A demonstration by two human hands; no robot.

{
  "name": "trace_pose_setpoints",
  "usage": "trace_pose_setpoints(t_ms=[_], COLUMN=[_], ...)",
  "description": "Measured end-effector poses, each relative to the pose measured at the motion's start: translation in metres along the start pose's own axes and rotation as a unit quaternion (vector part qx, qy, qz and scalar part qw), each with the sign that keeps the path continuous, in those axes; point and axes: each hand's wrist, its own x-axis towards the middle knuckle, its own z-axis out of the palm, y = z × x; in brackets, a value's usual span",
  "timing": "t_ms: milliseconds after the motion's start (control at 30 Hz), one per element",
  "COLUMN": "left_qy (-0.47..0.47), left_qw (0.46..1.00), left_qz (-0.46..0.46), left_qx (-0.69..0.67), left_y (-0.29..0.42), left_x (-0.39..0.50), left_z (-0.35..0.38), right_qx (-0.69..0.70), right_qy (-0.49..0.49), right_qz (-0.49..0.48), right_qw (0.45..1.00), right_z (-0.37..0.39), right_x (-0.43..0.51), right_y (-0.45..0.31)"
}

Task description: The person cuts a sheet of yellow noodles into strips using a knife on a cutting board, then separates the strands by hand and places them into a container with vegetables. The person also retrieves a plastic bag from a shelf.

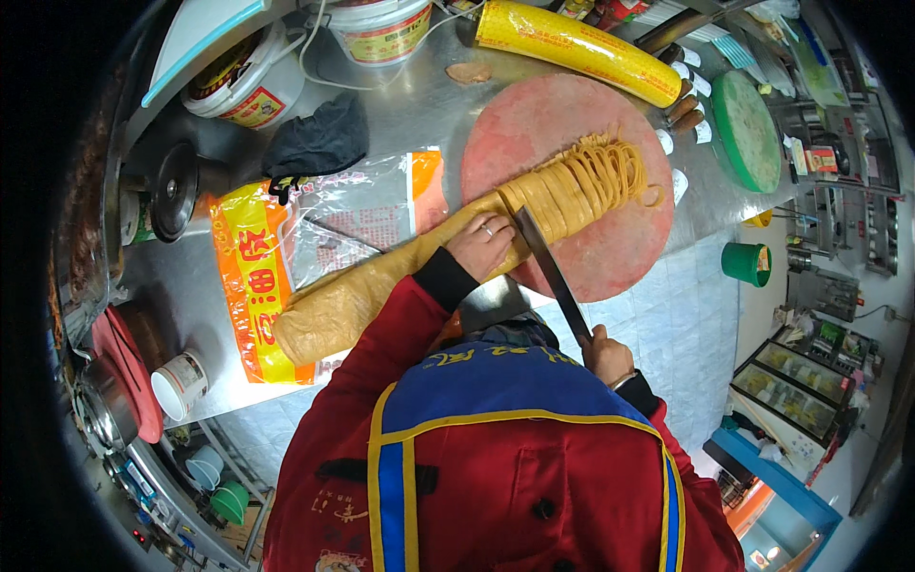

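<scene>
A long roll of yellowish tofu skin lies aslant, its far end on a round red cutting board. My left hand, with a ring on one finger, presses the roll down just beside the blade with bent fingers. In my right hand is the handle of a kitchen knife. Its blade crosses the roll at the cut edge. Beyond the blade the roll is sliced into bands, and the strips loosen into curls at the far end. The near end rests over a printed plastic bag.
Around the metal table stand white tubs, a black cloth, a yellow film roll, several wooden-handled tools and a green-rimmed board. A white cup sits near the left front edge. A green bucket is beyond the right edge.
</scene>
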Motion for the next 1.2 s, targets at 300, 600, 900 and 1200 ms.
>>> trace_pose_setpoints(t_ms=[300,600,900,1200], left_qy=[-0.025,-0.019,0.000,0.009], left_qw=[1.000,1.000,1.000,1.000], left_qz=[-0.006,-0.011,-0.017,-0.012], left_qx=[-0.003,-0.010,-0.018,-0.011], left_y=[0.002,-0.002,-0.003,0.001], left_x=[-0.003,-0.003,-0.001,-0.001], left_z=[-0.003,0.002,0.005,0.000], right_qx=[-0.020,0.010,0.057,0.049], right_qy=[-0.001,-0.031,0.040,0.002], right_qz=[-0.002,-0.014,-0.072,-0.059], right_qw=[1.000,0.999,0.995,0.997], right_z=[-0.016,-0.011,0.019,0.007], right_x=[0.021,0.042,0.102,0.008], right_y=[-0.037,-0.037,-0.054,0.019])
